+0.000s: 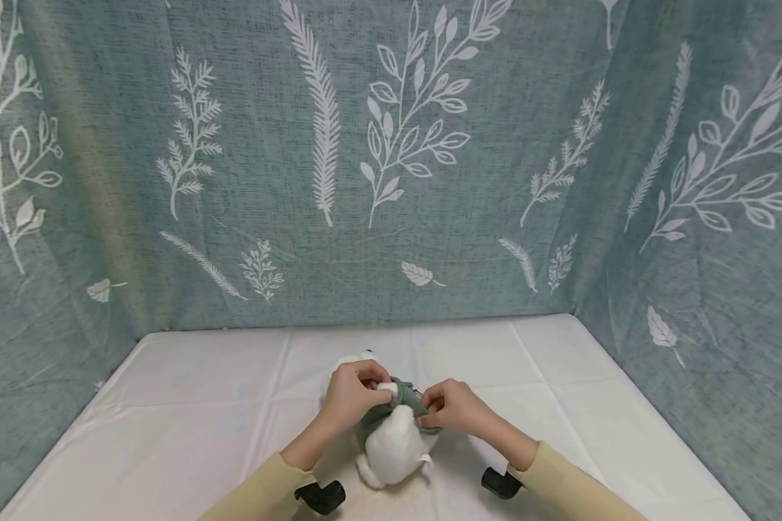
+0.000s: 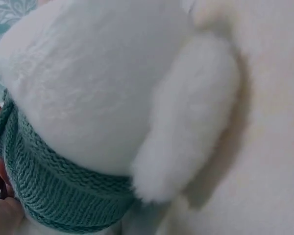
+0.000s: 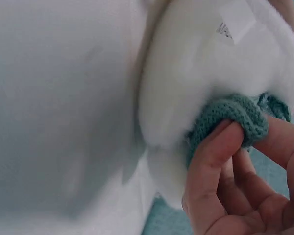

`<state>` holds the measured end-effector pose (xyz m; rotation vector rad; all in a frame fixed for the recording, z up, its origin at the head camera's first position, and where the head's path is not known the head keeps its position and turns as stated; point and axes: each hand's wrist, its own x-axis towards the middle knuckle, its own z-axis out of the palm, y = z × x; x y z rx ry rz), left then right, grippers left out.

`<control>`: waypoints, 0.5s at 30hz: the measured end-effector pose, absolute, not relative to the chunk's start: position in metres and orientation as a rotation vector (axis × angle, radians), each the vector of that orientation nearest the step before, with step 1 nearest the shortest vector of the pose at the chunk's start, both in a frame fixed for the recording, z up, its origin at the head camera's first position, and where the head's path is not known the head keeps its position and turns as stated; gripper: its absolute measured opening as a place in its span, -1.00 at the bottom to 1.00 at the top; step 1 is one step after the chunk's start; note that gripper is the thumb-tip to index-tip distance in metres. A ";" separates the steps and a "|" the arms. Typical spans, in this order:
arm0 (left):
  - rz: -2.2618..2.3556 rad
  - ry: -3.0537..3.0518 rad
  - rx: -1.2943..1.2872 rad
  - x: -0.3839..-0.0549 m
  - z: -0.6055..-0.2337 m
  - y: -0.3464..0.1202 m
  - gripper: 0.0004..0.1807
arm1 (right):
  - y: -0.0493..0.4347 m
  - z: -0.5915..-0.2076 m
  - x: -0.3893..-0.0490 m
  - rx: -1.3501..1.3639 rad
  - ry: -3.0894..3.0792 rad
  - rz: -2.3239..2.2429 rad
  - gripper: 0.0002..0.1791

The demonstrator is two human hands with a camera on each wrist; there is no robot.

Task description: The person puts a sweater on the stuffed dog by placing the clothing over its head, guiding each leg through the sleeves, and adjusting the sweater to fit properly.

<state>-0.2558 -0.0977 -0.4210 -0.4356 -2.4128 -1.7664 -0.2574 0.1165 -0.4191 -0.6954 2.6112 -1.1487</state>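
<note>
A white plush toy (image 1: pixel 394 449) lies on the table, its rounded rear toward me and its head partly hidden behind my left hand (image 1: pixel 352 396). A green knitted sweater (image 2: pixel 63 181) wraps around its body. With thumb and fingers my left hand pinches a small white part of the toy, likely a paw, beside the green knit. My right hand (image 1: pixel 457 409) grips a bunched edge of the sweater between thumb and fingers, plain in the right wrist view. A white tag (image 3: pixel 236 20) with dark print hangs from the toy's fur.
A white cloth (image 1: pixel 202 405) with fold creases covers the table. Blue-green curtains (image 1: pixel 261 145) with white leaf prints stand behind it and at both sides. Black straps (image 1: pixel 322 497) sit at the beige sleeves (image 1: pixel 261 492).
</note>
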 end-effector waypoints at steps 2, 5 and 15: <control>-1.856 -2.366 -0.356 -0.255 -0.420 -0.101 -0.87 | 0.117 -0.421 -0.257 -0.684 2.601 -1.151 -0.92; -1.944 -2.326 -0.289 -0.254 -0.417 -0.106 -0.88 | 0.117 -0.425 -0.256 -0.692 2.601 -1.140 -0.91; -1.761 -2.463 -0.634 -0.250 -0.412 -0.108 -0.77 | 0.122 -0.413 -0.265 -0.676 2.378 -1.186 -0.79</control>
